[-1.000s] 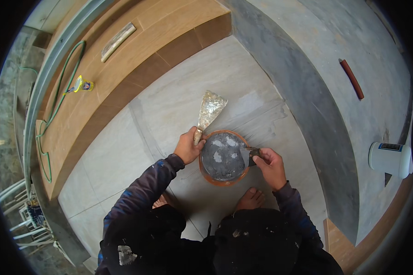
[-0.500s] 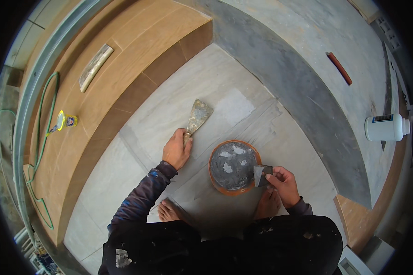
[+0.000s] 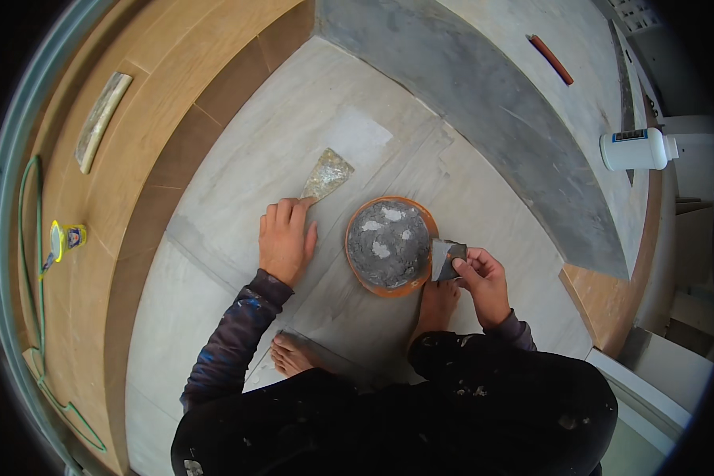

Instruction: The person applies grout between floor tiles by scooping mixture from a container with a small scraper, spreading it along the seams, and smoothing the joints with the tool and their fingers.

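My left hand (image 3: 285, 242) is at the handle end of a speckled putty knife (image 3: 328, 170) lying on the tiled floor, its thumb apart and its fingertips over the handle. To the right of it sits a round terracotta-rimmed container (image 3: 387, 246) full of dark grey paste with pale patches. My right hand (image 3: 484, 282) pinches a small square scraper blade (image 3: 446, 258), partly coated in dark material, at the container's right edge.
A wood-look tiled step (image 3: 174, 47) curves along the left, bearing a trowel-like bar (image 3: 101, 123), a green hose (image 3: 38, 214) and a yellow tub (image 3: 73, 236). A grey ledge (image 3: 484, 87) at right holds a red tube (image 3: 550, 59) and white jug (image 3: 633, 149). My bare feet are below.
The view has shifted and turned. My left hand has lowered the putty knife to the floor and loosened its grip. My right hand still holds the small blade beside the container.
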Available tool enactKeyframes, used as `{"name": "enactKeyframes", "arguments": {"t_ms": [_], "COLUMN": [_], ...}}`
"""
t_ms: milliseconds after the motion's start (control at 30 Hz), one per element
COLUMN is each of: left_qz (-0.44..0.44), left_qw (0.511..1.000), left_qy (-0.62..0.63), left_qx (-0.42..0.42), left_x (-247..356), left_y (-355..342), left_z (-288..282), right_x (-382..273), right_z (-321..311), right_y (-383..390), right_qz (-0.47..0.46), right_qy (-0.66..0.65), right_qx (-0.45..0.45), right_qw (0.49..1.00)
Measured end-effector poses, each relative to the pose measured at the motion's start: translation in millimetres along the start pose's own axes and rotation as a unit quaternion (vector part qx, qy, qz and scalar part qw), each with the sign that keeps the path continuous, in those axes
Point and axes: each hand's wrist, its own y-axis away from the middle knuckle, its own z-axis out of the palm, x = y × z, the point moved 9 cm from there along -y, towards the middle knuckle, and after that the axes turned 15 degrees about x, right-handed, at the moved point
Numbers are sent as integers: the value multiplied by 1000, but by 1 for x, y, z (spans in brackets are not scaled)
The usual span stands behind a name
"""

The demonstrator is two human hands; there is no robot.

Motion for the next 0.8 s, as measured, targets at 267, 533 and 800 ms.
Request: {"name": "enactKeyframes", "arguments": {"t_ms": [267, 533, 800], "left_qz": [217, 207, 193], "left_qw": [967, 963, 962], "left_qy": [30, -35, -51], "left_qx": [-131, -171, -187], "left_x": [119, 126, 139], "left_y": [14, 5, -1], "left_z": [39, 76, 82], "right_x": [34, 10, -2], "right_z": [-3, -7, -18], "right_y": [-28, -69, -77], "right_qz": [13, -12, 3], "right_qy": [44, 39, 1], "right_qx": [-3, -43, -52], "right_qw": [999, 998, 999]}}
